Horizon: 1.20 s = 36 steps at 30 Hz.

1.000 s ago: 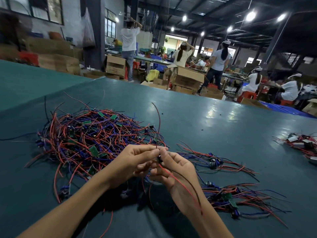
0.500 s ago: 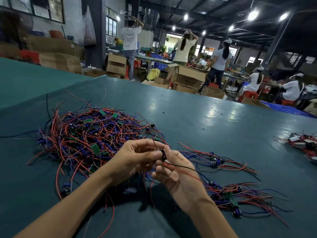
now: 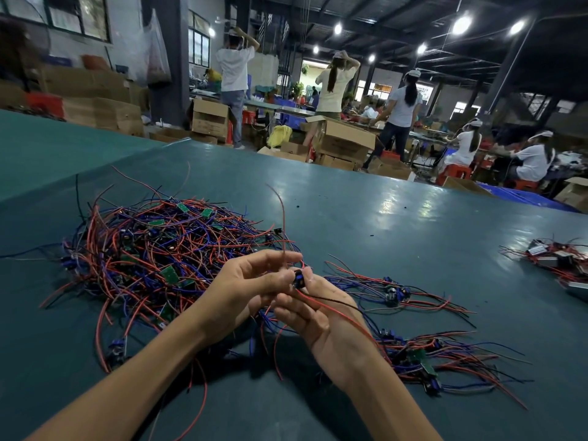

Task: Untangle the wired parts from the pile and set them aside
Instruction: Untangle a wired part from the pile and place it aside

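— What are your hands holding?
— My right hand (image 3: 318,316) pinches a small black wired part (image 3: 298,279); my left hand (image 3: 241,288), touching it, pinches a red wire (image 3: 284,230) just above.
— And the others?
— Set-aside parts (image 3: 413,354) lie right of my right hand, the tangled pile (image 3: 152,249) beyond my left

2 hands (image 3: 248,291) (image 3: 321,316) hold 1 part (image 3: 298,279) by 1 pile (image 3: 152,249) and 3 bunches (image 3: 391,288) (image 3: 413,361) (image 3: 556,262)

Forearms extended, left grip (image 3: 251,288) and right grip (image 3: 324,316) close together, both pinching one wired part (image 3: 298,279)
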Motion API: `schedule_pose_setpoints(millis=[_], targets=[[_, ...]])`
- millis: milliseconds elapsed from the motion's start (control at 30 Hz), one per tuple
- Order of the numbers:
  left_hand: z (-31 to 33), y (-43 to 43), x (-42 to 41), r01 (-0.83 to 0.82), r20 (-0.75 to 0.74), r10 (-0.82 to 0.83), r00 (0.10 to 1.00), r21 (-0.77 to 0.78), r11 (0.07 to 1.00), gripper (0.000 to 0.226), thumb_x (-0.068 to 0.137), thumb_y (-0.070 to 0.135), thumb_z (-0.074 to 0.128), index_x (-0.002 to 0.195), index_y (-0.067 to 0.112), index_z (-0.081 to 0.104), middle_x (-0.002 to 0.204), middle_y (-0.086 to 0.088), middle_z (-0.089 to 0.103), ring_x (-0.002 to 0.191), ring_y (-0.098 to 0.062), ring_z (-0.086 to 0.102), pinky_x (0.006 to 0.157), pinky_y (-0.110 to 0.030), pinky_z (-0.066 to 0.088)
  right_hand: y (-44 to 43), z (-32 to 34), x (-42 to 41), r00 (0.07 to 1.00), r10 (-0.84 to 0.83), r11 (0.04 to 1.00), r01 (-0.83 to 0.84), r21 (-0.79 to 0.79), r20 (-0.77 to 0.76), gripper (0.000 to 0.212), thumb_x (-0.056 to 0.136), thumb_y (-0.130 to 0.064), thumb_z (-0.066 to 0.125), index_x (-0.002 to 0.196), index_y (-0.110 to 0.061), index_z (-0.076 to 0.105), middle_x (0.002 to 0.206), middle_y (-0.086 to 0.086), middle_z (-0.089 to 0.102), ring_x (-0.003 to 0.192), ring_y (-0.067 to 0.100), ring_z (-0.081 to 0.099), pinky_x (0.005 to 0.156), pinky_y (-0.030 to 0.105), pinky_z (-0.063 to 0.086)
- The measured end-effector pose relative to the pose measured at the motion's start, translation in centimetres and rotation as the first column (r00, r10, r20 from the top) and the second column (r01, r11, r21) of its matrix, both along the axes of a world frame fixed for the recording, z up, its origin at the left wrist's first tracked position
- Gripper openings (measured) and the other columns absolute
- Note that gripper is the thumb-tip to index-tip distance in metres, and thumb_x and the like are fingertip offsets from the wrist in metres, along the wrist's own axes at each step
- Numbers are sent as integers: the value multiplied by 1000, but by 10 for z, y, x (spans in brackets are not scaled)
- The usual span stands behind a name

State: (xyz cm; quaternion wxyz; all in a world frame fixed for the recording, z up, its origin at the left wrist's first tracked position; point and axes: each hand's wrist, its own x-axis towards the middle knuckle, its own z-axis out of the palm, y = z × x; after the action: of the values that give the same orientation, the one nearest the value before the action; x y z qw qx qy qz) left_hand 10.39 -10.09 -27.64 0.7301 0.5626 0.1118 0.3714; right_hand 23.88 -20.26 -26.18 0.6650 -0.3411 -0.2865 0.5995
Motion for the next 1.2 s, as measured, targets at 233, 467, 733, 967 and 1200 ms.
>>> schedule_pose_setpoints(millis=[233,467,733,967,1200], targets=[[3,1,0,-80,63,87,994,-106,991,17,88,19,67,93,8,79,79,-6,70,64,-10,64,56,-22,53,2,3,-2,998,25,999,-27,-40,-62,28,82,-23,71,90,2,78,85,19,73,63,21,73,62,32,62],[6,-1,0,-95,112,111,987,-133,987,19,83,25,73,92,9,79,82,-10,72,71,-17,70,59,-25,55,-3,3,2,990,27,998,-21,51,-137,31,79,6,63,105,-2,78,91,20,72,72,25,72,66,34,61],[2,-8,3,-238,-168,275,947,208,949,34,89,42,69,76,11,73,73,-9,71,63,-16,66,57,-28,56,0,0,1,995,-102,994,103,47,-16,32,83,-18,71,112,-7,76,82,14,69,70,20,68,66,31,60],[1,-13,9,-177,-129,188,974,90,980,30,89,41,67,100,15,79,76,-7,61,63,-18,53,56,-26,49,0,1,3,992,-116,990,111,91,55,32,83,-9,66,113,-3,74,92,23,71,75,27,72,72,35,62],[4,-11,12,-63,45,76,996,-242,968,18,83,15,69,95,5,79,88,-16,73,67,-19,68,54,-29,57,1,-4,-3,977,-140,986,124,108,160,29,85,-12,75,110,2,65,96,31,71,78,34,73,69,37,61]])
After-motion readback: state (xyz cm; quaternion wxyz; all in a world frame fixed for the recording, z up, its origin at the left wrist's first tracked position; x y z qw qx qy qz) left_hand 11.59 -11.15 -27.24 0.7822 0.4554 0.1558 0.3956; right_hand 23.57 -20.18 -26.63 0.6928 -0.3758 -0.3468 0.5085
